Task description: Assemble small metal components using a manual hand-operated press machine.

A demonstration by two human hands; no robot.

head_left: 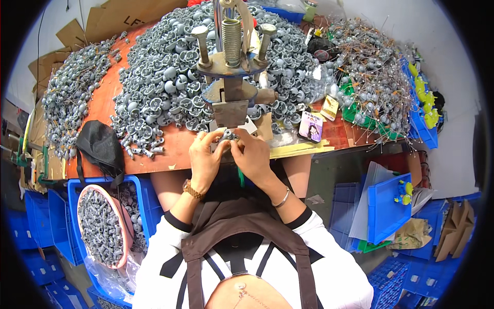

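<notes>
Both my hands meet at the table's front edge, just below the metal head of a bench press (230, 110). Between my fingertips is a small grey plastic part (228, 135). My left hand (205, 157) pinches it from the left, thumb and forefinger closed. From the other side my right hand (252, 157) closes its thumb and fingers on the same part. Behind the press rises a big heap of grey cup-shaped plastic parts (159, 77). The press's spring and bolts stand above my hands.
Wired grey parts (373, 77) pile up at the right, more (74, 98) at the far left. A black cap (100, 147) lies on the red tabletop (170, 164). A pink basket (126, 232) of grey pieces stands lower left. Blue trays (386, 211) are at the right.
</notes>
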